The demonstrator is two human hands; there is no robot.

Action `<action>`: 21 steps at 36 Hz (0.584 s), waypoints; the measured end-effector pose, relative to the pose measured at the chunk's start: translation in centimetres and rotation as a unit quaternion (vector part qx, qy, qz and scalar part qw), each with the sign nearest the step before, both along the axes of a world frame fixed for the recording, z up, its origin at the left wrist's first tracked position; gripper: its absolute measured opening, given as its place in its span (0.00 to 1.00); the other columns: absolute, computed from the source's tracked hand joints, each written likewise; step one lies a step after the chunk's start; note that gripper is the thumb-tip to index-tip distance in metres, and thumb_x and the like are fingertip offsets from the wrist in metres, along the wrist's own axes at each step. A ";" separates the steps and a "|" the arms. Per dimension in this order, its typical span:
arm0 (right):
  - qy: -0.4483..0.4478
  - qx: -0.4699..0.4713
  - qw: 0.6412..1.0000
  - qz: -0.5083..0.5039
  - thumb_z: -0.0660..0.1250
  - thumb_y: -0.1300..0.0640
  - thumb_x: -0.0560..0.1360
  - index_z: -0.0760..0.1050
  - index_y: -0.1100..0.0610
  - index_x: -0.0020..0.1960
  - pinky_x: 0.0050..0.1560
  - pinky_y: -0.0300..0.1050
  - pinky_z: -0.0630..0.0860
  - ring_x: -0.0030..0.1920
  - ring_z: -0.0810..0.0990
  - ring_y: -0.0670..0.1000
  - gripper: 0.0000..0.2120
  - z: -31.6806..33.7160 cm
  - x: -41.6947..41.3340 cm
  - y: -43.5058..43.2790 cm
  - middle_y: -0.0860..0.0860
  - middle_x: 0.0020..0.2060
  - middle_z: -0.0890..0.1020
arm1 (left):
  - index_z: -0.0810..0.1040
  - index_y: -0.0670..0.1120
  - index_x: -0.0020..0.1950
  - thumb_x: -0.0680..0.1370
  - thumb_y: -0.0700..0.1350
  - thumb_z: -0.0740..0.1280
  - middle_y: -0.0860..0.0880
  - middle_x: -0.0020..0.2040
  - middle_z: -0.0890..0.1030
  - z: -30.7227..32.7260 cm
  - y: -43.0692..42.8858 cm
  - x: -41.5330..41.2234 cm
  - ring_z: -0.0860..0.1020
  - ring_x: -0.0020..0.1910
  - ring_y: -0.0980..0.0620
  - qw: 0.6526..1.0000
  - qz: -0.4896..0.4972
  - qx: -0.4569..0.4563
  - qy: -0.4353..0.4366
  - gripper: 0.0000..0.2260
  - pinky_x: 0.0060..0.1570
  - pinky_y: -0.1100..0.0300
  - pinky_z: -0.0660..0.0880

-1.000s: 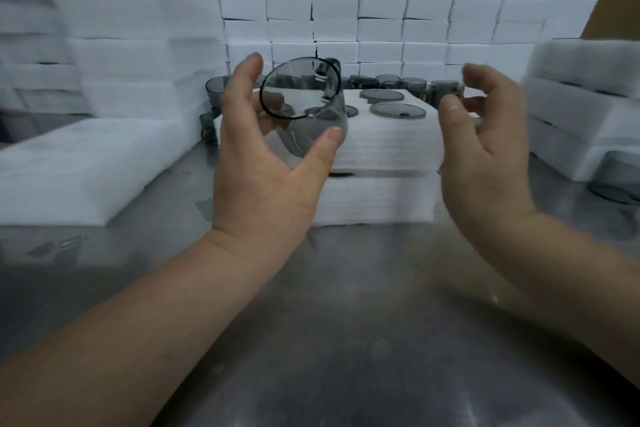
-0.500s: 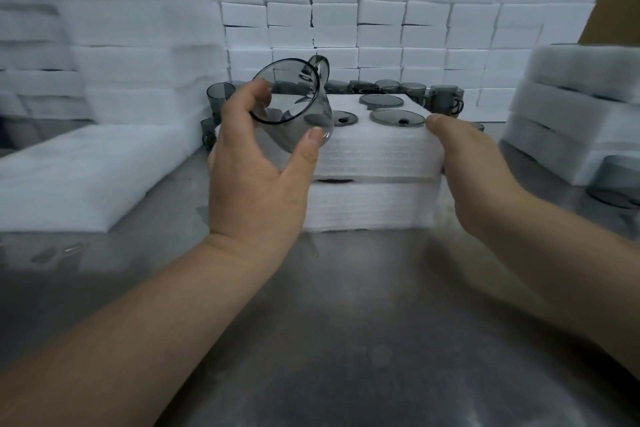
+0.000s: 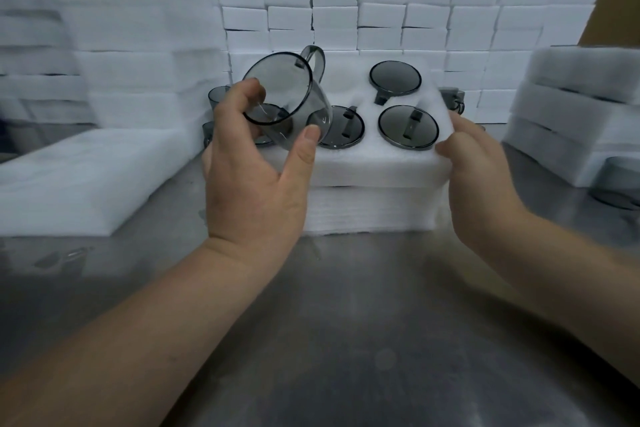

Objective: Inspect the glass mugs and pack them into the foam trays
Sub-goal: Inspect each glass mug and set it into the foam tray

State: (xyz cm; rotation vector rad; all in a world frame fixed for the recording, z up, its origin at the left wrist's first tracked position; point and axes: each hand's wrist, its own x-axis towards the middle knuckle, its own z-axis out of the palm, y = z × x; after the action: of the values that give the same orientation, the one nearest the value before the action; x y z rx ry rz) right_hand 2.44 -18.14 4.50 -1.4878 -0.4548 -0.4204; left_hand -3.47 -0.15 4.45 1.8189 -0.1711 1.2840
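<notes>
My left hand [image 3: 256, 184] grips a smoky grey glass mug [image 3: 287, 97], tilted with its open mouth toward me and its handle up at the back. It hovers over the left part of a white foam tray [image 3: 381, 166] that lies on a stack of trays. My right hand [image 3: 474, 163] holds the tray's front right corner, and the tray is tipped up toward me. Three mugs sit in its pockets: one at the back [image 3: 394, 78], one in the front middle [image 3: 343, 128], one at the front right [image 3: 408, 126]. A further pocket is partly hidden behind the held mug.
Loose grey mugs stand behind the tray at left [image 3: 216, 97] and right [image 3: 453, 100]; another mug [image 3: 620, 184] sits at the far right. Foam stacks flank both sides [image 3: 69, 180] [image 3: 581, 107], a wall of white foam blocks [image 3: 381, 10] rises behind. The metal table [image 3: 346, 322] lies near me.
My right hand came down onto the tray's corner and tipped the tray up, showing the packed mugs. My left hand brought the mug lower, closer over the tray.
</notes>
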 end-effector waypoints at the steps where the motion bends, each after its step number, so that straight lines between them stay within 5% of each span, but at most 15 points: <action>1: 0.000 0.000 1.000 0.003 0.57 0.60 0.67 0.79 0.54 0.47 0.46 0.41 0.75 0.44 0.79 0.47 0.15 0.0 0.0 0.1 0.46 0.41 0.82 | 0.64 0.45 0.67 0.72 0.55 0.64 0.56 0.58 0.70 0.0 0.0 0.0 0.74 0.59 0.43 1.000 0.001 0.001 0.001 0.27 0.60 0.43 0.70; 5: -0.006 -0.014 1.000 0.016 0.57 0.59 0.69 0.79 0.50 0.52 0.56 0.50 0.74 0.53 0.80 0.50 0.17 -0.1 0.0 0.0 0.46 0.48 0.83 | 0.64 0.44 0.67 0.72 0.56 0.63 0.55 0.58 0.70 0.1 -0.1 -0.2 0.75 0.58 0.44 1.000 0.007 0.006 0.000 0.27 0.60 0.43 0.70; 11: -0.025 0.001 1.000 0.000 0.57 0.55 0.64 0.77 0.39 0.50 0.48 0.38 0.72 0.50 0.79 0.39 0.20 -0.4 -0.1 0.2 0.37 0.46 0.82 | 0.64 0.44 0.67 0.73 0.54 0.64 0.54 0.58 0.70 0.2 -0.1 -0.2 0.75 0.58 0.44 1.000 0.013 0.005 0.002 0.26 0.60 0.43 0.69; 15: -0.038 0.010 0.999 -0.004 0.57 0.54 0.66 0.74 0.41 0.53 0.44 0.30 0.73 0.49 0.79 0.36 0.18 -0.5 -0.3 0.4 0.35 0.46 0.81 | 0.64 0.43 0.67 0.73 0.51 0.65 0.53 0.59 0.70 0.4 0.0 -0.1 0.75 0.58 0.44 1.000 0.018 0.000 -0.002 0.25 0.59 0.45 0.70; 21: -0.032 -0.007 0.999 -0.014 0.57 0.52 0.66 0.74 0.40 0.54 0.53 0.40 0.72 0.54 0.78 0.39 0.19 -0.6 -0.2 0.3 0.36 0.49 0.81 | 0.60 0.44 0.70 0.73 0.50 0.65 0.52 0.60 0.70 1.1 0.5 0.0 0.77 0.53 0.54 0.999 0.025 -0.025 -0.009 0.29 0.54 0.68 0.71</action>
State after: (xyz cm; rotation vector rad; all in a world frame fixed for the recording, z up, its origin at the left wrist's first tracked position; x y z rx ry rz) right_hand 2.27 -17.87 3.86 -1.4986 -0.4889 -0.4900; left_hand -3.46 0.35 5.54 1.7798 -0.1031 1.3284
